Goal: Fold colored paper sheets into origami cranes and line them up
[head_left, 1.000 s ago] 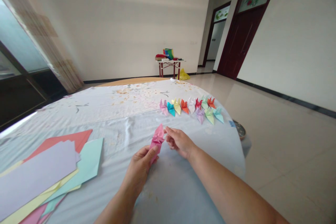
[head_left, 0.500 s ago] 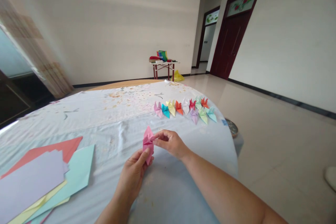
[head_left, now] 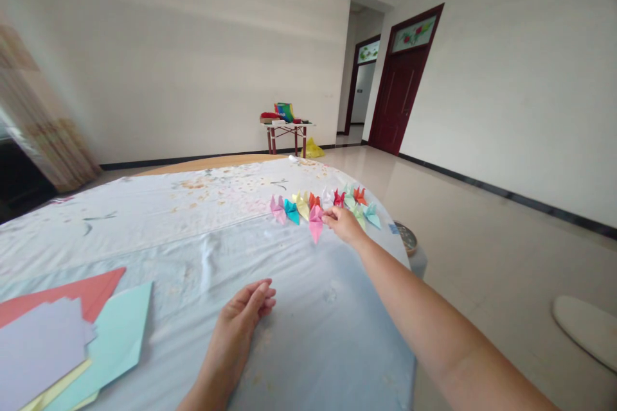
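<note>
With the fingertips of my right hand (head_left: 343,223) I held the pink paper bird (head_left: 315,225) at the near side of the other folded birds (head_left: 277,210). My left hand (head_left: 245,307) was loosely curled over the pale cloth (head_left: 193,340), with the coloured sheets (head_left: 108,340) to its left and a dark red door (head_left: 399,99) far beyond.

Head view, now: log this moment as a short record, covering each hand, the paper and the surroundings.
Right hand: fingertips pinching the edge of a pink paper bird
Left hand: loosely curled, no paper visible in it
Pink bird position: on the near side of the grouped paper birds; contact with the cloth unclear
Loose paper: overlapping lilac, mint, red and yellow sheets, left
Background: small table, dark red door
</note>
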A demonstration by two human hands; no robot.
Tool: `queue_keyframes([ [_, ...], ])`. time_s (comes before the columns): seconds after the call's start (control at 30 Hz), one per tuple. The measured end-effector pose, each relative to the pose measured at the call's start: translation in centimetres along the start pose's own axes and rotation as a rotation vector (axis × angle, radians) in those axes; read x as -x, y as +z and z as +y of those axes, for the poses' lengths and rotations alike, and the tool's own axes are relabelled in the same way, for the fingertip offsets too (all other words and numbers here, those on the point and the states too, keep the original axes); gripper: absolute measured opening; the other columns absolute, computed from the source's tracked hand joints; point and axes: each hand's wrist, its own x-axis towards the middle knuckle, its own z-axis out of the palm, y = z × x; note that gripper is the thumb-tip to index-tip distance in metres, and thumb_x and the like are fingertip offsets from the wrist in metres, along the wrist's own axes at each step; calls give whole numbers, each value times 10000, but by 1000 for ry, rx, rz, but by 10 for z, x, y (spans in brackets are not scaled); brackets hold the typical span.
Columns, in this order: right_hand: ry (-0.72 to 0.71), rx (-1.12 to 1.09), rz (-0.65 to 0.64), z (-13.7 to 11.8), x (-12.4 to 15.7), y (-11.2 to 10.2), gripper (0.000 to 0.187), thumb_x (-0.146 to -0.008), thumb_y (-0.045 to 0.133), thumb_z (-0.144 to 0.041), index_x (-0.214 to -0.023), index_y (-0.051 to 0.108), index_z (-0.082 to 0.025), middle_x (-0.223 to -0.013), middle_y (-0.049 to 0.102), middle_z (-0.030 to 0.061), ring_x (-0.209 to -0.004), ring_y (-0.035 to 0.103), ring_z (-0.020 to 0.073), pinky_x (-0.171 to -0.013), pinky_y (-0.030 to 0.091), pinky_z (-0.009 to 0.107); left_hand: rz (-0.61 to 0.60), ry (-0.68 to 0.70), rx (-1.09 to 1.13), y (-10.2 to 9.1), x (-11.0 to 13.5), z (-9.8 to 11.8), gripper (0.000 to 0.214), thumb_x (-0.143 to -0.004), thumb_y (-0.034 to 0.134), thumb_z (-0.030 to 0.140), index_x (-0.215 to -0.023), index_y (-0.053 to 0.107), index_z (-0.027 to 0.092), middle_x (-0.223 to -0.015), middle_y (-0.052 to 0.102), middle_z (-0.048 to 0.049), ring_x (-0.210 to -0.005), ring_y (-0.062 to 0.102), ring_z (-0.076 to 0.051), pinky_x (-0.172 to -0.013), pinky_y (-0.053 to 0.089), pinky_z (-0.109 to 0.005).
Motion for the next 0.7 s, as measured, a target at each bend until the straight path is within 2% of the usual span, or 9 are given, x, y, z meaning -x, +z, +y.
queue_keyframes([
  [0.1,37,110,19,20,-13,-16,116,-713,574,-226,-783,640,-162,-701,645,21,-613,552,131,-588,396,229,-11,8,-35,0,0,-1,415,-594,705,441,-871,679,132,-778,681,-71,-696,609,-158,-710,474,-269],
  [0.2,64,196,24,32,-20,-21,126,-711,579,-202,-805,654,-165,-718,661,32,-620,564,140,-593,390,235,-4,20,-56,2,1,0,421,-586,707,448,-866,682,134,-761,684,-70,-690,606,-156,-696,471,-261],
  [0.43,80,304,-2,39,-29,-20,102,-710,594,-200,-772,672,-177,-733,672,32,-671,586,147,-608,383,220,18,20,-57,6,6,4,407,-594,699,450,-853,680,137,-750,678,-61,-675,596,-148,-692,464,-257],
  [0.7,124,307,12,52,-28,-15,177,-712,572,-149,-854,675,-169,-723,679,43,-559,586,132,-559,396,221,-8,23,-77,2,3,0,404,-647,667,443,-901,659,130,-782,673,-67,-703,591,-151,-724,454,-272],
])
